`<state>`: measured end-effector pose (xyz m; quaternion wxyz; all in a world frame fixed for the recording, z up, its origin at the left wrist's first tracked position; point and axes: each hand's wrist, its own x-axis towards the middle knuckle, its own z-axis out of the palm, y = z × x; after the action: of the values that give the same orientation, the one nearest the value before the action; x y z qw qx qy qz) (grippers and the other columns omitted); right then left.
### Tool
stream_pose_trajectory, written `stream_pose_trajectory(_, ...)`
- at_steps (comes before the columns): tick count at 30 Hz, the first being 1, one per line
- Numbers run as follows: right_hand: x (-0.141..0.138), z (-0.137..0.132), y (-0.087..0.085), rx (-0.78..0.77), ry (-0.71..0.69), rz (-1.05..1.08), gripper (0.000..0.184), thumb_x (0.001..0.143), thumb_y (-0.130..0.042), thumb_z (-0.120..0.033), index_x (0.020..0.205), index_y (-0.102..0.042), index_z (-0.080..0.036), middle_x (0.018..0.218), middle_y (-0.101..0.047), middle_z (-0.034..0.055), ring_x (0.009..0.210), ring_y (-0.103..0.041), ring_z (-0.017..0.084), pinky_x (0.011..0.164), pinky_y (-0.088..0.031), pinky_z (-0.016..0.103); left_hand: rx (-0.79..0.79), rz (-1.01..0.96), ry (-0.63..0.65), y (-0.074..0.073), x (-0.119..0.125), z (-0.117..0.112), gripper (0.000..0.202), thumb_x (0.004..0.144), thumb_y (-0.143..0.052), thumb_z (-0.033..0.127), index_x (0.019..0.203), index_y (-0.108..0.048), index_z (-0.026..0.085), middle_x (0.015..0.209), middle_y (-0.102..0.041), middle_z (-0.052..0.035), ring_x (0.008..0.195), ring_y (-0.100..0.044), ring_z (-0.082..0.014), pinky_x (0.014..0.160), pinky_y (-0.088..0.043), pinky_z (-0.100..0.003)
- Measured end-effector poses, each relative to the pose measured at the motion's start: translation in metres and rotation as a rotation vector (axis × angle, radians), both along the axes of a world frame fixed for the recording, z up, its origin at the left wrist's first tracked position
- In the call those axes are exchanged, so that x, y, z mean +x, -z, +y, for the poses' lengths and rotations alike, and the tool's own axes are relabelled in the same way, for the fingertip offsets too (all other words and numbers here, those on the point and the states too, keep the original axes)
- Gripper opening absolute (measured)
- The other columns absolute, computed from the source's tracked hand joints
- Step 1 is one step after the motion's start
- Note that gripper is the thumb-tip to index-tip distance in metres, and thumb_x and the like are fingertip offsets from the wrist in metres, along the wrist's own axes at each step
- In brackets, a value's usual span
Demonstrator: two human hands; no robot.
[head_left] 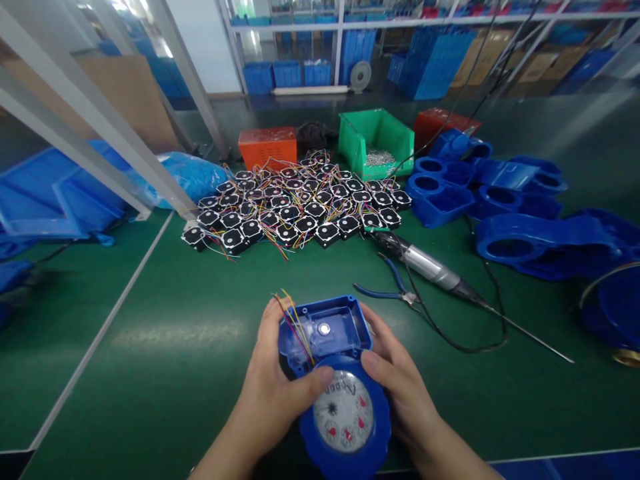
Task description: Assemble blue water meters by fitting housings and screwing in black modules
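A blue water meter [336, 380] with a white dial face and an open square compartment sits at the near edge of the green table. Thin coloured wires [293, 320] stick out of the compartment's left side. My left hand [273, 393] wraps the meter's left side, thumb pressed on the dial rim. My right hand [400, 380] grips the right side, thumb also on the rim. Both hands are closed round the meter.
A heap of small black modules with coloured wires [300, 207] lies mid-table. Behind it stand an orange box [267, 147] and a green bin [375, 137] of screws. Blue meter housings [500, 200] crowd the right. An electric screwdriver [435, 270] and blue-handled pliers [385, 288] lie right of centre.
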<state>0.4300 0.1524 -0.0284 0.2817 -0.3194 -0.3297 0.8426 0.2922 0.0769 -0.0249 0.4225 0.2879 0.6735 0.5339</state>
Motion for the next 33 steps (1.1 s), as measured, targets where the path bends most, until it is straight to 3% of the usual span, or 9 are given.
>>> stream_pose_trajectory(3, 0.000, 0.000, -0.001, 0.011, 0.019, -0.011, 0.079, 0.066, -0.070, -0.032, 0.129, -0.025, -0.020, 0.119, -0.042, 0.0122, 0.101, -0.048, 0.026, 0.088, -0.040, 0.038, 0.000, -0.120, 0.045, -0.001, 0.001, 0.003, 0.082, 0.058, -0.071, 0.038, 0.122, -0.023, 0.021, 0.111, -0.050, -0.0091, 0.097, -0.052, -0.0263, 0.084, -0.043, -0.037)
stream_pose_trajectory(10, 0.001, 0.000, 0.002, 0.077, 0.012, -0.018, 0.076, 0.067, -0.068, -0.035, 0.128, -0.026, -0.019, 0.120, -0.040, 0.0121, 0.104, -0.046, 0.027, 0.086, -0.042, 0.037, 0.043, 0.012, 0.122, 0.008, -0.006, 0.003, 0.078, 0.059, -0.070, 0.039, 0.120, -0.024, 0.022, 0.109, -0.050, -0.0080, 0.097, -0.052, -0.0253, 0.085, -0.041, -0.038)
stream_pose_trajectory(15, 0.010, 0.002, 0.007, 0.177, -0.030, -0.047, 0.074, 0.070, -0.068, -0.039, 0.128, -0.027, -0.019, 0.119, -0.040, 0.0119, 0.106, -0.044, 0.025, 0.090, -0.039, 0.037, 0.147, 0.008, 0.269, 0.001, -0.024, 0.015, 0.060, 0.063, -0.068, 0.038, 0.111, -0.035, 0.020, 0.103, -0.053, -0.0055, 0.092, -0.053, -0.0220, 0.082, -0.041, -0.035)
stream_pose_trajectory(18, 0.016, 0.014, 0.005, 0.367, -0.043, -0.218, 0.069, 0.073, -0.064, -0.044, 0.126, -0.029, -0.018, 0.117, -0.041, 0.0114, 0.107, -0.043, 0.023, 0.092, -0.037, 0.035, 0.178, -0.060, 0.391, 0.001, -0.035, 0.026, 0.050, 0.065, -0.066, 0.037, 0.104, -0.042, 0.018, 0.100, -0.054, -0.0054, 0.090, -0.053, -0.0206, 0.079, -0.042, -0.033)
stream_pose_trajectory(21, 0.014, 0.041, 0.002, 0.700, -0.004, -0.467, 0.057, 0.077, -0.056, -0.047, 0.120, -0.036, -0.015, 0.113, -0.043, 0.0114, 0.106, -0.043, 0.021, 0.089, -0.040, 0.034, 0.228, -0.195, 0.454, 0.009, -0.040, 0.032, 0.050, 0.064, -0.067, 0.039, 0.103, -0.045, 0.017, 0.098, -0.056, -0.0057, 0.086, -0.053, -0.0202, 0.077, -0.042, -0.031)
stream_pose_trajectory(26, -0.024, 0.107, 0.000, 1.332, -0.064, -0.882, 0.029, 0.082, -0.050, -0.026, 0.109, -0.047, -0.013, 0.105, -0.048, 0.0073, 0.093, -0.050, 0.014, 0.079, -0.045, 0.024, 0.344, -0.381, 0.468, 0.028, -0.041, 0.032, 0.062, 0.058, -0.070, 0.045, 0.108, -0.047, 0.018, 0.097, -0.056, -0.0056, 0.086, -0.053, -0.0210, 0.077, -0.042, -0.031)
stream_pose_trajectory(29, -0.062, 0.136, 0.005, 1.493, -0.120, -1.011, 0.023, 0.077, -0.058, -0.016, 0.100, -0.055, -0.013, 0.099, -0.050, 0.0060, 0.093, -0.047, 0.016, 0.087, -0.039, 0.028, 0.372, -0.449, 0.501, 0.034, -0.046, 0.033, 0.070, 0.054, -0.070, 0.052, 0.111, -0.048, 0.018, 0.101, -0.056, -0.0074, 0.090, -0.053, -0.0236, 0.081, -0.040, -0.034)
stream_pose_trajectory(33, -0.099, 0.151, 0.015, 1.660, -0.164, -1.179, 0.035, 0.076, -0.062, -0.023, 0.110, -0.054, -0.017, 0.101, -0.046, 0.0098, 0.100, -0.040, 0.024, 0.091, -0.032, 0.038, 0.388, -0.443, 0.514, 0.039, -0.056, 0.037, 0.070, 0.053, -0.069, 0.056, 0.109, -0.052, 0.016, 0.103, -0.056, -0.0092, 0.095, -0.051, -0.0250, 0.084, -0.037, -0.033)
